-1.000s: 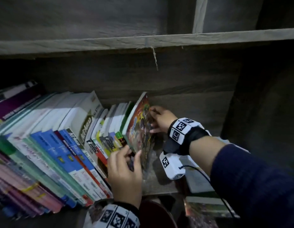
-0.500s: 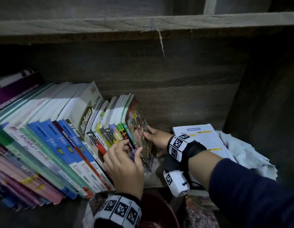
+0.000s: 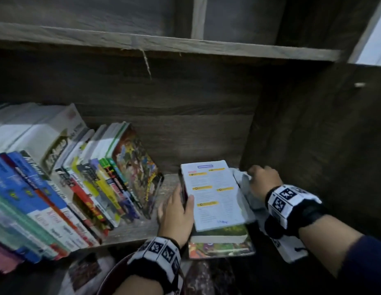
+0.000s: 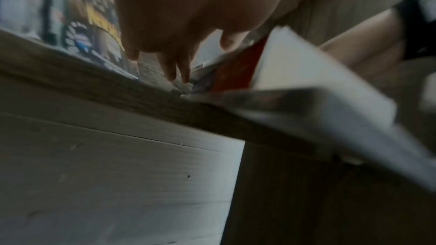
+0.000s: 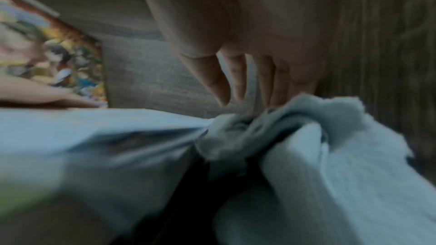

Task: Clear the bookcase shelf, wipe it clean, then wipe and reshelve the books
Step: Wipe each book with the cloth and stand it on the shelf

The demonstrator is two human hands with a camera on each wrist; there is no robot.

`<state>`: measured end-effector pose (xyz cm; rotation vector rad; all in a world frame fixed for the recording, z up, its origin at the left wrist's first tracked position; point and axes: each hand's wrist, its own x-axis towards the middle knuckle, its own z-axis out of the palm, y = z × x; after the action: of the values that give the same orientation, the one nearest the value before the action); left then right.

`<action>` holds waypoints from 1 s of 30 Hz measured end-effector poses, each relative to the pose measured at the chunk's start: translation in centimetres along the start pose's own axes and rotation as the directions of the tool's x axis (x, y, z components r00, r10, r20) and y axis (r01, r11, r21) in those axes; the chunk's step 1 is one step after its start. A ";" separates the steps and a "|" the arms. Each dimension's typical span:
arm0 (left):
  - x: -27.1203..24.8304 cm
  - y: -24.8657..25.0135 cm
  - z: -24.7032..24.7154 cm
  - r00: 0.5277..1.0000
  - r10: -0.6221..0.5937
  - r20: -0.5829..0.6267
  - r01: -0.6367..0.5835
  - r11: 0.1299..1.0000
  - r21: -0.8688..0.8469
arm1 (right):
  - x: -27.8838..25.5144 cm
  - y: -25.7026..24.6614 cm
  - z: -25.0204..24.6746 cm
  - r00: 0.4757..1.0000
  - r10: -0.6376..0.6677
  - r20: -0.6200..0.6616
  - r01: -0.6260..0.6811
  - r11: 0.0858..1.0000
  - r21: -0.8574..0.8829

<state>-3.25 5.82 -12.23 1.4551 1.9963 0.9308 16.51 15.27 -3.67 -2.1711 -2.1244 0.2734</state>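
Left hand (image 3: 177,211) sits at the left long edge of the white-covered paperback with yellow heading bars (image 3: 213,193) – thumb hooked onto the cover, fingers (image 4: 179,66) running down beside the spine to the wooden shelf board (image 3: 130,231). Looks like a grip on that edge, though whether the fingers get under the book can't be told. The book lies flat on top of a short stack, incl. a green-covered book (image 3: 223,232), at the shelf's right end; its long axis runs front-to-back, roughly in line with the left forearm.

Right hand (image 3: 263,182) is just beside the book's right edge, fingers (image 5: 278,83) pointing down into a crumpled pale-blue cloth (image 5: 318,137) wedged between stack and dark side panel (image 3: 313,145). They touch the cloth; a closed grip isn't visible.

So the book lies between the two hands – left already on it, right on the cloth. Probably next: lift w/ the left, wipe w/ the right. The leaning row of upright books (image 3: 78,188), ending in a colourful comic-style cover (image 3: 138,167), stands apart to the left w/ bare shelf between, where the book would prob. go, spine out.
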 end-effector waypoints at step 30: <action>2.6 -1.5 2.4 0.987 0.009 0.161 0.008 0.995 -0.103 | 4.6 -5.5 3.4 0.837 -0.361 0.411 0.484 0.839 -0.249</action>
<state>-3.21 8.56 -14.90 1.4264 1.8044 0.8738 10.57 19.81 -6.21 -1.8081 -2.9954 0.2804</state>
